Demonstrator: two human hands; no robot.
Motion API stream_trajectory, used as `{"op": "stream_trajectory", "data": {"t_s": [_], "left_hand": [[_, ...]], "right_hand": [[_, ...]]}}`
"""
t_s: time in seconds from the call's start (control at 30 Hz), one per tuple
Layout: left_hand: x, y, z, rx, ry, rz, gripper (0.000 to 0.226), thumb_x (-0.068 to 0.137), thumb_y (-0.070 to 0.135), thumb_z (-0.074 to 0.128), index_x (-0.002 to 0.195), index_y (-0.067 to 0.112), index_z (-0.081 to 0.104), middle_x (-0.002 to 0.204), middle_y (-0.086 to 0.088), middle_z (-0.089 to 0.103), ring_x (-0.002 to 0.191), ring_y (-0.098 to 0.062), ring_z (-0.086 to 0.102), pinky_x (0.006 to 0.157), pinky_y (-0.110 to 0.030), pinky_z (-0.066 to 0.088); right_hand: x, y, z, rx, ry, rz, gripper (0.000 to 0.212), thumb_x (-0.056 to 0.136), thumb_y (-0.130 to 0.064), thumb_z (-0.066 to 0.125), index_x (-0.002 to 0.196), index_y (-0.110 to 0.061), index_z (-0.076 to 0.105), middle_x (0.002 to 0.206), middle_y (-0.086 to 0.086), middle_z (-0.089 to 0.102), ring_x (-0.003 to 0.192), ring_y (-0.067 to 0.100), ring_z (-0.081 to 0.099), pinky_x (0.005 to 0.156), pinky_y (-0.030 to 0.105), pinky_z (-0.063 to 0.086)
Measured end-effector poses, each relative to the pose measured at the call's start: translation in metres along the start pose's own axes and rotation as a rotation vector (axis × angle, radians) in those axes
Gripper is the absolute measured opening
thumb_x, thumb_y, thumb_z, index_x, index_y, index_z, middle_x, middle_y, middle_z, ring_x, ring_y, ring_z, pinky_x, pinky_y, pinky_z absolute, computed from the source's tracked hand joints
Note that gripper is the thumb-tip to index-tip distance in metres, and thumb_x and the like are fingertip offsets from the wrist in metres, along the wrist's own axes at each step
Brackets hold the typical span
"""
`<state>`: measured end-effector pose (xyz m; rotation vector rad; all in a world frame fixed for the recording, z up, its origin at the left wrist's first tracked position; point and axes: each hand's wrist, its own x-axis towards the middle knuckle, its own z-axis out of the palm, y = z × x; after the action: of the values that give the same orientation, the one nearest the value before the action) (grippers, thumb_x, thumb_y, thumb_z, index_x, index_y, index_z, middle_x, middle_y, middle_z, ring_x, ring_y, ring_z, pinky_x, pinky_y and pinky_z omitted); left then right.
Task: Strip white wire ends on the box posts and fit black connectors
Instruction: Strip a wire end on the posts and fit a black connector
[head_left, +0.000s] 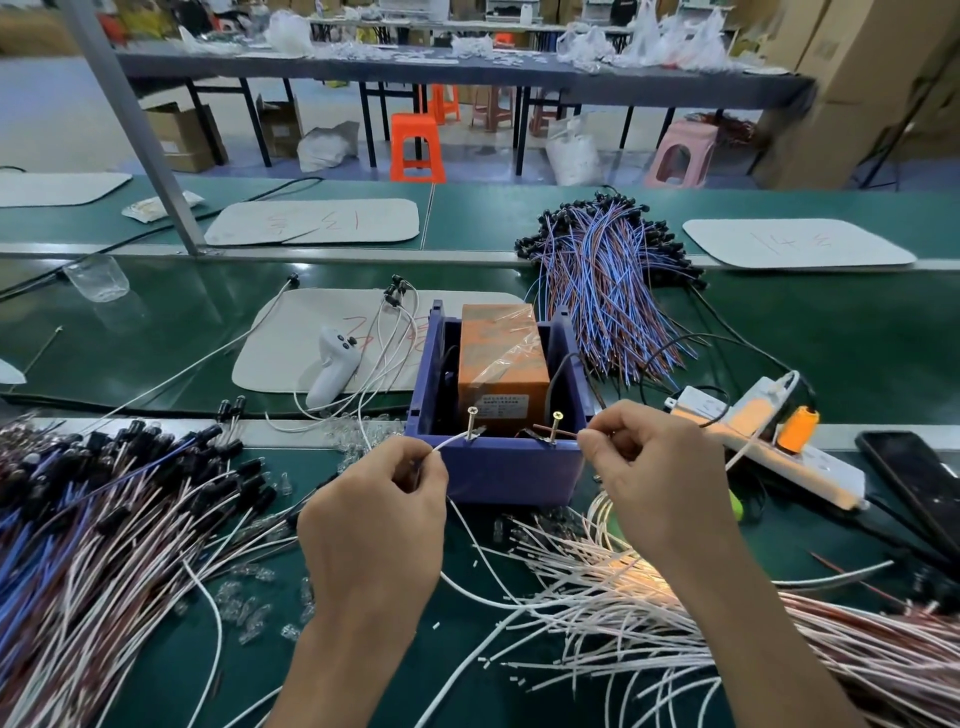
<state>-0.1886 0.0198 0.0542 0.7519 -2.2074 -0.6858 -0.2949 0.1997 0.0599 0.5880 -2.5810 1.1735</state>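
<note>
A blue box (498, 467) stands in the middle of the green bench with two screw posts on its near rim, the left post (471, 423) and the right post (556, 427). My left hand (382, 514) pinches a white wire (453, 441) whose end lies against the left post. My right hand (657, 467) pinches a brown wire end (556, 432) that lies at the right post. A loose pile of white wires (623, 597) spreads below my right hand. Wires with black connectors (130, 493) are heaped at the left.
An orange block (501, 364) wrapped in plastic sits inside the box. A white controller (332, 371) lies on a mat behind. A blue and brown wire bundle (608, 280) lies beyond the box. A power strip (769, 436) and a dark phone (914, 478) are at the right.
</note>
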Motion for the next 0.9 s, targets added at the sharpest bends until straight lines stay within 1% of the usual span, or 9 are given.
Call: {"op": "stream_trajectory", "data": {"t_s": [0.17, 0.27, 0.37, 0.47, 0.6, 0.7, 0.8, 0.87, 0.9], "left_hand": [[0.0, -0.002, -0.003, 0.007, -0.062, -0.025, 0.016, 0.08, 0.029, 0.084, 0.07, 0.034, 0.073, 0.053, 0.02, 0.061, 0.052, -0.011, 0.059, 0.054, -0.018, 0.035], [0.0, -0.009, -0.008, -0.145, -0.248, -0.07, 0.009, 0.077, 0.039, 0.081, 0.073, 0.043, 0.073, 0.058, 0.022, 0.065, 0.055, -0.002, 0.061, 0.052, -0.017, 0.04], [-0.002, -0.016, -0.013, -0.418, -0.456, -0.14, 0.01, 0.08, 0.03, 0.084, 0.078, 0.037, 0.077, 0.053, 0.008, 0.064, 0.044, -0.003, 0.051, 0.046, -0.016, 0.041], [-0.004, -0.02, -0.012, -0.67, -0.684, -0.267, 0.007, 0.077, 0.025, 0.085, 0.076, 0.023, 0.078, 0.053, -0.008, 0.065, 0.044, -0.016, 0.056, 0.046, -0.021, 0.044], [-0.017, -0.016, -0.005, -0.656, -0.885, -0.287, 0.013, 0.085, 0.009, 0.077, 0.08, 0.021, 0.077, 0.072, -0.012, 0.076, 0.065, -0.02, 0.072, 0.059, -0.024, 0.055], [-0.026, -0.016, 0.003, -0.449, -0.862, -0.236, 0.025, 0.087, 0.007, 0.073, 0.083, 0.031, 0.076, 0.075, 0.0, 0.078, 0.064, -0.009, 0.069, 0.061, -0.021, 0.054], [-0.032, -0.021, 0.0, -0.175, -0.668, -0.139, 0.031, 0.08, 0.014, 0.077, 0.082, 0.044, 0.073, 0.071, 0.017, 0.074, 0.053, 0.0, 0.058, 0.052, -0.009, 0.041], [-0.033, -0.021, -0.013, -0.054, -0.566, -0.032, 0.042, 0.074, 0.012, 0.083, 0.081, 0.051, 0.071, 0.09, 0.027, 0.074, 0.082, 0.009, 0.062, 0.078, -0.007, 0.045], [-0.033, -0.021, -0.02, -0.011, -0.513, 0.079, 0.045, 0.07, 0.011, 0.086, 0.084, 0.052, 0.072, 0.107, 0.03, 0.071, 0.102, 0.011, 0.058, 0.098, -0.015, 0.043]], "right_hand": [[0.0, -0.004, -0.016, 0.031, -0.152, 0.016, 0.02, 0.088, -0.024, 0.077, 0.07, -0.029, 0.069, 0.055, -0.007, 0.061, 0.051, 0.011, 0.052, 0.049, 0.018, 0.039], [-0.003, -0.005, -0.036, -0.033, -0.323, 0.035, 0.022, 0.086, -0.027, 0.079, 0.068, -0.032, 0.069, 0.057, -0.012, 0.063, 0.046, 0.003, 0.05, 0.05, 0.015, 0.041], [-0.005, -0.007, -0.064, -0.16, -0.377, 0.059, 0.02, 0.083, -0.032, 0.082, 0.068, -0.035, 0.07, 0.058, -0.016, 0.063, 0.051, 0.001, 0.054, 0.052, 0.012, 0.041], [-0.006, -0.004, -0.093, -0.313, -0.372, 0.105, 0.016, 0.079, -0.037, 0.083, 0.071, -0.042, 0.07, 0.061, -0.021, 0.063, 0.061, -0.001, 0.056, 0.049, 0.018, 0.038], [-0.013, 0.006, -0.122, -0.502, -0.309, 0.159, 0.019, 0.076, -0.039, 0.084, 0.066, -0.04, 0.068, 0.061, -0.026, 0.061, 0.056, 0.004, 0.056, 0.057, 0.028, 0.044], [-0.028, 0.01, -0.115, -0.501, -0.301, 0.169, 0.02, 0.079, -0.041, 0.082, 0.066, -0.04, 0.067, 0.058, -0.02, 0.062, 0.063, 0.003, 0.058, 0.063, 0.03, 0.047], [-0.049, 0.018, -0.092, -0.391, -0.36, 0.175, 0.02, 0.082, -0.04, 0.081, 0.068, -0.039, 0.066, 0.061, -0.019, 0.064, 0.063, 0.0, 0.059, 0.066, 0.026, 0.048], [-0.061, 0.023, -0.077, -0.311, -0.356, 0.173, 0.02, 0.083, -0.039, 0.08, 0.069, -0.04, 0.066, 0.063, -0.022, 0.065, 0.064, 0.0, 0.06, 0.063, 0.018, 0.047], [-0.066, 0.025, -0.07, -0.274, -0.345, 0.164, 0.018, 0.083, -0.039, 0.08, 0.071, -0.041, 0.067, 0.065, -0.025, 0.064, 0.066, -0.001, 0.061, 0.061, 0.013, 0.043]]}}
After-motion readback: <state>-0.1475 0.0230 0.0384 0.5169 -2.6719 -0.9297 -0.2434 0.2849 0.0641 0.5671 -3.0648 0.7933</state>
